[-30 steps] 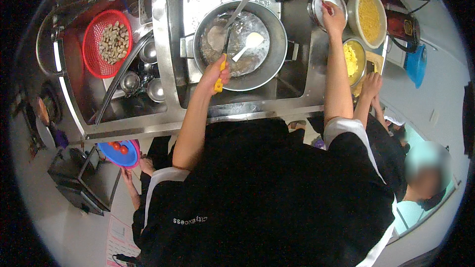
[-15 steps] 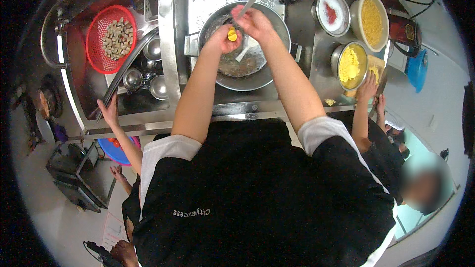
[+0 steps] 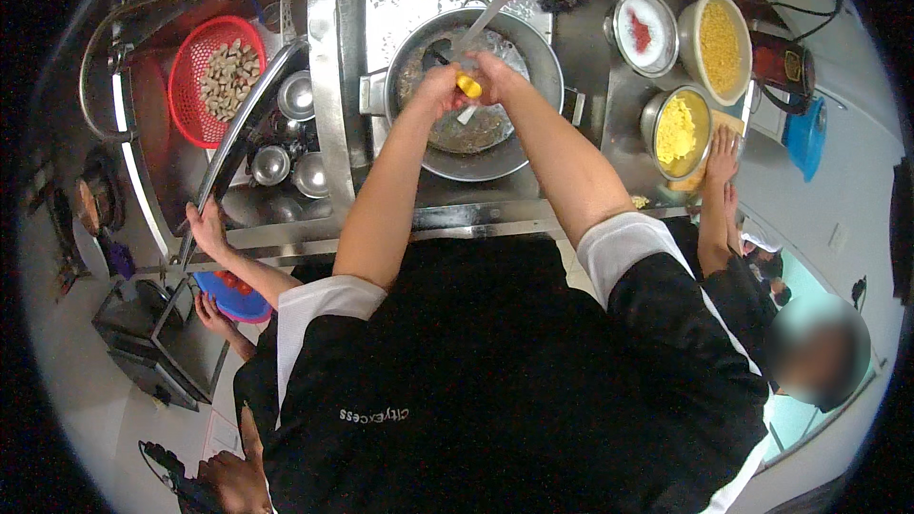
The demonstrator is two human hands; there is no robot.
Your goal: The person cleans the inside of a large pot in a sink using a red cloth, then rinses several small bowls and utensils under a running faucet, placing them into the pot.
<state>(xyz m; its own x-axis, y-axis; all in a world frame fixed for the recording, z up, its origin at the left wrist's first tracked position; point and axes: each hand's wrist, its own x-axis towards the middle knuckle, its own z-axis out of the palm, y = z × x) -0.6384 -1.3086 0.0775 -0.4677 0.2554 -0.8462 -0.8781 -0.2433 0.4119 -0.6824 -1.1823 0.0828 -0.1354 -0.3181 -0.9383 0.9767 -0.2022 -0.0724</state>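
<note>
Over a wide metal pot standing in the sink, both my hands work close together under a stream of running water. My left hand is closed around a utensil with a yellow handle, whose end points toward me; a dark part near the fingers may belong to it. My right hand is curled beside the handle, fingers bent inward and partly hidden. Cloudy water fills the pot's bottom, and a white-handled utensil lies in it below my hands.
In the left basin are a red colander of chopped pieces and metal bowls. A co-worker's hand grips a large metal lid. At right are food-filled bowls and another person's hand on a cutting board.
My right hand has come down from the water stream to the yellow handle. My left hand has shifted slightly right. The co-worker's lid has tilted and moved at left.
</note>
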